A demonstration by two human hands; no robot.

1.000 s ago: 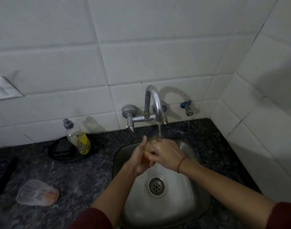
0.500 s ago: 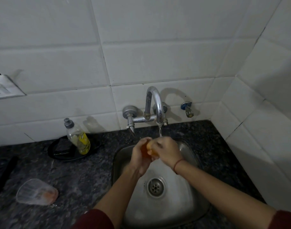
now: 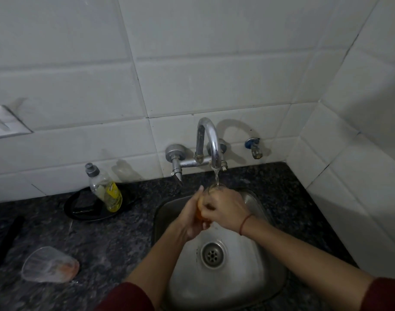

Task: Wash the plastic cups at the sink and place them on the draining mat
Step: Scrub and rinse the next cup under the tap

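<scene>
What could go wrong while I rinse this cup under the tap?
The wet cup, mostly hidden between the left hand and right hand, might slip into the sink. Water from the tap lands on it and may splash onto the counter. The second cup lies on its side there and could roll.

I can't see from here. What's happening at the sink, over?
Left grip, right grip both hold cup under tap. Second cup lies on counter. Nothing blocking.

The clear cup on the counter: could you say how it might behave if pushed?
The clear cup lies on its side and tapers, so it would probably roll in a curve. Its see-through wall suggests it is light and may flex.
</scene>
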